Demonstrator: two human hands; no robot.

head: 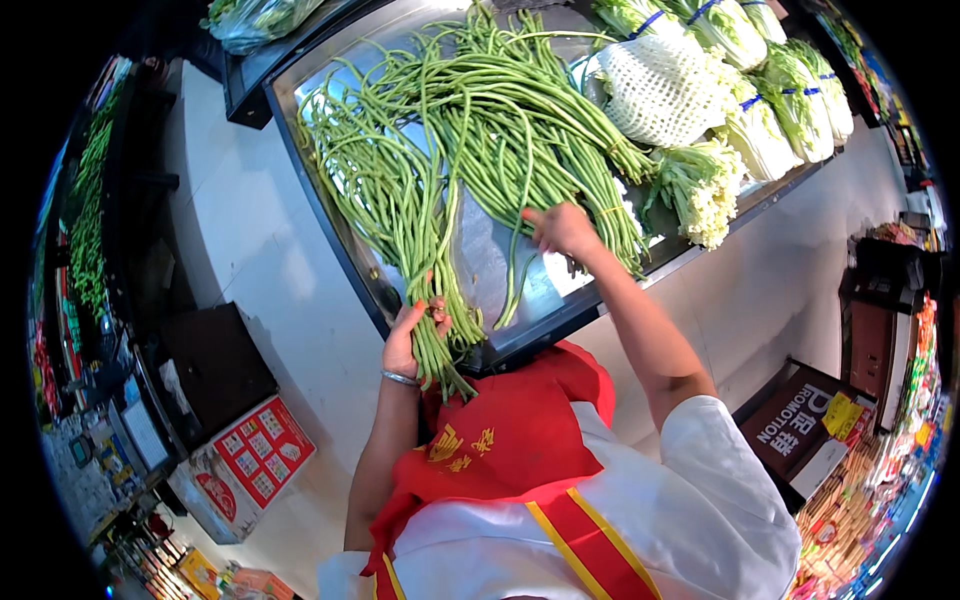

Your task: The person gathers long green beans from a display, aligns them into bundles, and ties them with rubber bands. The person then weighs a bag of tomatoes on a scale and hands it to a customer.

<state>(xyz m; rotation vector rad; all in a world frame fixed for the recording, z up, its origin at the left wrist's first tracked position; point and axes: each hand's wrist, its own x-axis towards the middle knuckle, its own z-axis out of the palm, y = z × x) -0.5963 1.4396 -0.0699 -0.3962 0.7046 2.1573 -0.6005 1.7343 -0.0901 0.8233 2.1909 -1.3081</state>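
Observation:
My left hand (pixel 409 337), with a bangle at the wrist, is closed around a bunch of yardlong beans (pixel 431 352) at the near edge of the metal display table (pixel 480 247). The stem ends hang below my fist, and the long pods trail away over the table. My right hand (pixel 566 229) is at the near end of another pile of yardlong beans (pixel 487 172), its fingers bent. Whether it grips any pods is hidden. A few loose beans (pixel 514 289) lie between my hands. To the right is a bundle tied with a yellow band (pixel 611 211).
Napa cabbages (pixel 757 139) with blue bands stand at the table's right side, beside a white foam net (pixel 660 90) and a cauliflower (pixel 709 195). At the far left is a plastic-wrapped vegetable pack (pixel 259 22). A brown promotion box (pixel 802 427) is on the floor at right.

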